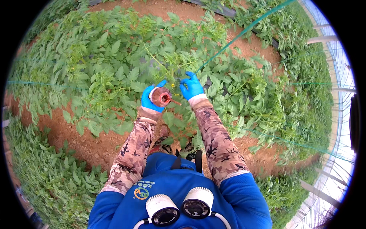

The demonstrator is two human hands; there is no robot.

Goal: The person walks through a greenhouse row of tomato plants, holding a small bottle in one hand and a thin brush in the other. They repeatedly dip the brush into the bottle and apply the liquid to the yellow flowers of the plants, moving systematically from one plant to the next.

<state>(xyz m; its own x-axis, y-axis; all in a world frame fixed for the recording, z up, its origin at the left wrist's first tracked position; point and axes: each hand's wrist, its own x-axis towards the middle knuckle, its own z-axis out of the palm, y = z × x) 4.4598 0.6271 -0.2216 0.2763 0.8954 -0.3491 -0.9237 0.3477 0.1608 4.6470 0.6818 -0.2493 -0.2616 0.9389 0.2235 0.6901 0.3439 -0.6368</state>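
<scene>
My left hand (pixel 148 98), in a blue glove, holds a small open jar (pixel 161 96) of red-stained look, its mouth facing up. A thin reddish stick (pixel 175 101) juts out over the jar's rim to the right. Just right of it is my right hand (pixel 191 86), also in a blue glove, with its fingers curled among the leaves at the lower end of a green string (pixel 228 44). Whether the fingers grip the string cannot be told. A small yellow flower (pixel 173 85) of a tomato plant (pixel 171 64) shows between my hands.
Leafy tomato rows (pixel 94 57) run across the view, with bare reddish soil (pixel 83 146) between them. Thin green lines (pixel 274 137) cross the plants at the right and left. The greenhouse's curved frame and film (pixel 340 114) stand at the far right.
</scene>
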